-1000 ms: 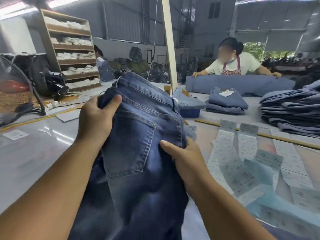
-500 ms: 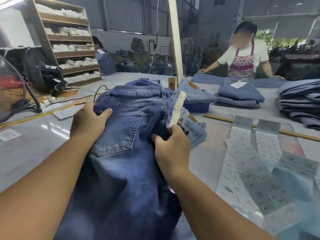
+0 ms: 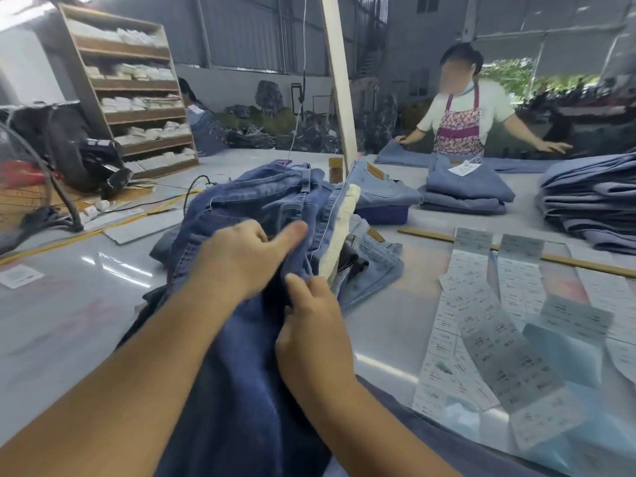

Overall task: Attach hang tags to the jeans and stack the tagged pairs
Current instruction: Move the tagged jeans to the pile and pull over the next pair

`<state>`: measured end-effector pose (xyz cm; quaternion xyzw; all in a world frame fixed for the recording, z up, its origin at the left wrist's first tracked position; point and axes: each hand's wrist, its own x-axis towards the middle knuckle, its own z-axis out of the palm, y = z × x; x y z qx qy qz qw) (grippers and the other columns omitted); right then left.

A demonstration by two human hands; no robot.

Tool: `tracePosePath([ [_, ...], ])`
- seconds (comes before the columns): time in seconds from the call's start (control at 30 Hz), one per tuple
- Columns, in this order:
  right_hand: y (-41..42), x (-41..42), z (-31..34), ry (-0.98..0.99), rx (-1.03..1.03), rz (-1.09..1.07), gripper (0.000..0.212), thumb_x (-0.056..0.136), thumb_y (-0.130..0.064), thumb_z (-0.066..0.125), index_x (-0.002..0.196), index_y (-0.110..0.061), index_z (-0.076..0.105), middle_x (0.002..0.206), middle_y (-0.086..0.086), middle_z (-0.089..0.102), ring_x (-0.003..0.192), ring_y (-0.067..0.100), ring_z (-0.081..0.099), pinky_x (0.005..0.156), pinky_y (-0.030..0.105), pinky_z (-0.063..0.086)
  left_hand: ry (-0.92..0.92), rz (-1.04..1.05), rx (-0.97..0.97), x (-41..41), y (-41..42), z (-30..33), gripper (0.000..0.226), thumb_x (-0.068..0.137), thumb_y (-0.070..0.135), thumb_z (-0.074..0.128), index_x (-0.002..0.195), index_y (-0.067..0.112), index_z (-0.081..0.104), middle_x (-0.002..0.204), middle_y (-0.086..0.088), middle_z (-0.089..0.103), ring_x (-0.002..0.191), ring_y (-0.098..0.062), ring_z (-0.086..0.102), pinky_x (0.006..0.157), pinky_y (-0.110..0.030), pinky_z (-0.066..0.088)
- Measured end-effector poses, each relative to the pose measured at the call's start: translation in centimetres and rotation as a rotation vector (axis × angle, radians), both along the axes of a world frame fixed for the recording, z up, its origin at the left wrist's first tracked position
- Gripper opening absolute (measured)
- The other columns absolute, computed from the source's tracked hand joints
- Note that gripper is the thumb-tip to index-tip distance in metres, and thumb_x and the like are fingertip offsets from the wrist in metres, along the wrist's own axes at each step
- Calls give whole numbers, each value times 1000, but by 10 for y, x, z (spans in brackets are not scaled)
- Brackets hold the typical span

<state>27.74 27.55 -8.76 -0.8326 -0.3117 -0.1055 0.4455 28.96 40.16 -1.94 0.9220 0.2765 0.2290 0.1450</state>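
Observation:
A dark blue pair of jeans (image 3: 241,390) lies bunched on the table in front of me, its waistband (image 3: 275,187) turned away. My left hand (image 3: 241,256) lies across the upper part and grips a fold of denim, thumb stretched toward the right. My right hand (image 3: 309,325) sits just below and pinches the fabric at the same fold. A pale pocket lining (image 3: 344,228) shows at the jeans' right edge. Strips of printed hang tags (image 3: 488,325) lie spread on the table to the right.
A lighter pair of jeans (image 3: 375,270) lies behind the dark one. Folded stacks (image 3: 464,191) and a tall pile (image 3: 592,201) sit at the back right, where a person (image 3: 461,115) works. A fan (image 3: 27,187) stands left, shelves (image 3: 134,98) behind, a wooden ruler (image 3: 568,259) across the table.
The jeans have come down from upright onto the table. My left hand moved right across the denim toward my right hand, and both now hold the same fold.

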Motion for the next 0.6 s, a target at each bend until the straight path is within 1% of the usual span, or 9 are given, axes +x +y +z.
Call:
tracePosePath([
  [0.03,1,-2,0,-26,-35,26,46,83,-4,43,125,-20,55,117,2,47,108,24,44,88,35,43,74,6,25,0,-6,0,76,60,92,36,84,23,57,86,-1,59,84,-26,53,70,-34,38],
  [0.1,-2,-5,-2,-51,-82,45,56,77,-11,37,129,-23,55,126,3,43,113,25,38,97,37,39,93,13,109,-1,-12,-4,53,68,72,57,84,22,55,92,-6,62,84,-28,55,68,-33,39],
  [0.17,-7,-5,-3,-7,-113,47,62,78,-15,40,137,-35,45,139,0,32,123,23,29,106,35,34,0,15,86,-5,-13,-8,26,76,43,63,77,20,52,86,-8,62,77,-28,49,66,-33,36],
  [0.23,-10,-6,-5,44,-129,40,67,81,-17,47,142,-43,34,146,-5,22,130,22,23,110,33,29,-99,21,-1,-8,-12,-14,19,81,30,60,74,17,48,75,-4,54,75,-29,46,65,-34,33],
  [0.33,-9,-6,-6,121,-111,6,60,80,-23,52,137,-31,35,145,-4,24,130,26,26,111,33,27,-237,12,-170,-15,-10,-24,20,85,25,58,73,14,45,70,-1,52,69,-26,48,56,-36,27],
  [0.43,-10,-6,-9,154,-81,19,58,80,-24,56,135,-26,39,140,-5,28,127,22,29,110,32,30,-336,-6,-297,-22,-9,-34,20,88,28,59,73,20,48,72,6,55,68,-7,48,55,-25,29],
  [0.47,-10,-6,-9,139,-57,25,55,79,-21,57,131,-25,42,135,-5,30,124,20,32,108,32,32,-361,-6,-333,-24,-9,-37,20,89,29,60,73,20,50,73,7,57,69,-6,50,55,-25,30],
  [0.53,-10,-6,-8,102,1,46,47,76,-15,58,121,-24,47,122,-9,32,117,17,36,102,28,36,-445,-4,-441,-26,-8,-42,18,88,29,61,76,18,54,73,2,61,71,-15,57,56,-30,35],
  [0.6,-8,-6,-7,106,53,91,48,75,-13,58,119,-25,46,113,-11,30,110,12,39,93,22,38,-567,2,-584,-30,-7,-46,15,84,30,61,80,16,58,76,-5,66,75,-25,63,60,-36,45],
])
